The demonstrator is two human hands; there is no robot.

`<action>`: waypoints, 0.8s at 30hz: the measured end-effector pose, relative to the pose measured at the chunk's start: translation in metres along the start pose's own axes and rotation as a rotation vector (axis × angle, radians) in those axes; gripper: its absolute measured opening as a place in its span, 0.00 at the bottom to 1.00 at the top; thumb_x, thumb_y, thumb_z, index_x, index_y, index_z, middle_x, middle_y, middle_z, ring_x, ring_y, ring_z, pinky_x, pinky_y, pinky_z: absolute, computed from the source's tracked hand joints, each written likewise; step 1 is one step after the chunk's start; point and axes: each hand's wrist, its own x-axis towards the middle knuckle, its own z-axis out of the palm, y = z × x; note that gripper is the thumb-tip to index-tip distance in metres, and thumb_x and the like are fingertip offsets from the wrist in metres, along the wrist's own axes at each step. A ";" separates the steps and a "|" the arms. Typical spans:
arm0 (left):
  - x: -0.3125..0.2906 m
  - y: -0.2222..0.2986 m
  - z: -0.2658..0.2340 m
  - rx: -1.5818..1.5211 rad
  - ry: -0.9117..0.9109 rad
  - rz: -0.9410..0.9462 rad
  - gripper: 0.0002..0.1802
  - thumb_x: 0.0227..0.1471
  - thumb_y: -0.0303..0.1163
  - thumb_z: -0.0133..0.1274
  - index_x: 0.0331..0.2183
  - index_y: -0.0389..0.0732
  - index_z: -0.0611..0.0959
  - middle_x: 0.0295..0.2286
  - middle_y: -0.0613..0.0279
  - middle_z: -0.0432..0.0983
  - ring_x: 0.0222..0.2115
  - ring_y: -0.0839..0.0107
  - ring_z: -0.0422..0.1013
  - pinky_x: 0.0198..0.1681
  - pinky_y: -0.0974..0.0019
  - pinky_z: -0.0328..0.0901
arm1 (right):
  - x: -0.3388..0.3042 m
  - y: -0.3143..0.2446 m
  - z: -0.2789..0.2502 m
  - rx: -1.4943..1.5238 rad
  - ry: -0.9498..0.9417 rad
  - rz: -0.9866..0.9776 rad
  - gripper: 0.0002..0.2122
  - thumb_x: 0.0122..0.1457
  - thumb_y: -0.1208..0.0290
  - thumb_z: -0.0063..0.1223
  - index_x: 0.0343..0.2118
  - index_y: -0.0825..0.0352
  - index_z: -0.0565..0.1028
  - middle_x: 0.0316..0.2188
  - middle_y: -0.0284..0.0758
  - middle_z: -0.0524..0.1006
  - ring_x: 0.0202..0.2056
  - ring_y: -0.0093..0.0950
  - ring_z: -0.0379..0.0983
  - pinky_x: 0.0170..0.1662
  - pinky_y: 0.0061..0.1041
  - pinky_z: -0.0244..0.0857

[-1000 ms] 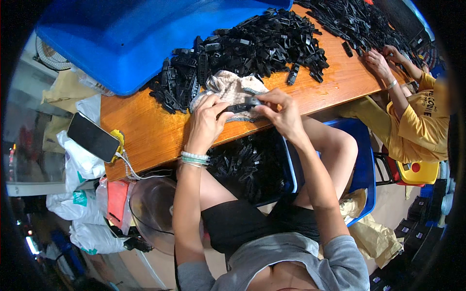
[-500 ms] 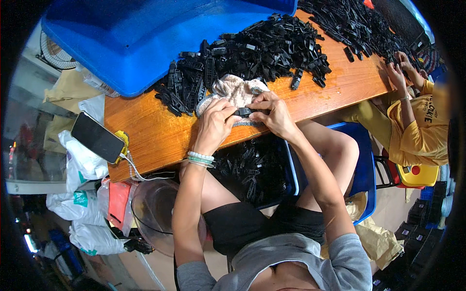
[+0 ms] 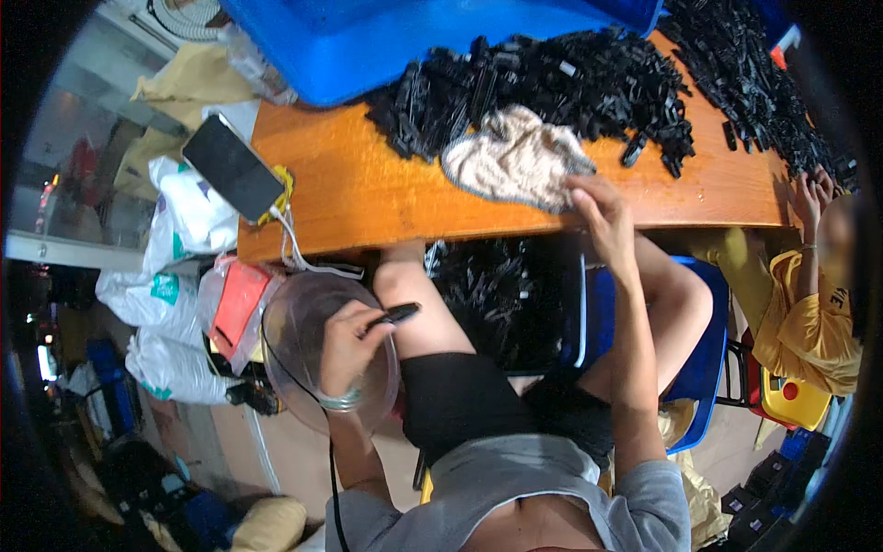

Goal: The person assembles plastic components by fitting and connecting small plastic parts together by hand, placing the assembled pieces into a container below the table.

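Observation:
My left hand point(image 3: 349, 342) is low on the left, over a round clear plastic tub point(image 3: 292, 368) and beside my knee. Its fingers and thumb pinch a small black plastic piece point(image 3: 400, 313), whose exact kind I cannot make out. At the table's front edge my right hand point(image 3: 607, 225) reaches up to the right border of a crumpled pale cloth point(image 3: 520, 161). Its thumb and fingers are a little apart, and nothing shows between them. Behind the cloth spreads a large heap of black plastic parts point(image 3: 552, 83).
A blue bin point(image 3: 368, 55) stands at the back of the wooden table point(image 3: 340, 193). A phone point(image 3: 235, 170) with a white cable is at the left corner. Below, a tray of black parts point(image 3: 497, 294) sits between my legs. A person in yellow point(image 3: 800, 313) works at the right.
My left hand has left the cloth, moving down and left over the tub with the black piece. The right hand has shifted to the cloth's right edge. The whole view has shifted.

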 end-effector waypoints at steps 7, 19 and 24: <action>0.006 0.003 0.017 -0.071 0.173 0.116 0.11 0.43 0.24 0.62 0.34 0.33 0.83 0.25 0.61 0.70 0.21 0.75 0.63 0.24 0.73 0.60 | 0.003 -0.010 0.017 -0.084 0.012 -0.022 0.10 0.56 0.71 0.56 0.37 0.73 0.78 0.35 0.41 0.77 0.40 0.31 0.73 0.46 0.25 0.63; 0.115 0.043 0.019 -0.209 0.686 0.327 0.06 0.51 0.23 0.56 0.33 0.30 0.82 0.29 0.57 0.77 0.30 0.68 0.73 0.37 0.68 0.67 | 0.001 -0.012 0.014 -0.159 0.052 -0.088 0.10 0.56 0.73 0.55 0.39 0.72 0.78 0.36 0.41 0.76 0.41 0.34 0.72 0.48 0.27 0.63; 0.212 0.064 0.020 0.029 0.640 0.511 0.28 0.50 0.41 0.58 0.48 0.35 0.74 0.48 0.45 0.66 0.48 0.48 0.64 0.53 0.54 0.59 | 0.001 -0.014 0.039 -0.207 0.187 0.027 0.25 0.55 0.72 0.55 0.57 0.67 0.64 0.45 0.44 0.68 0.44 0.34 0.68 0.47 0.29 0.63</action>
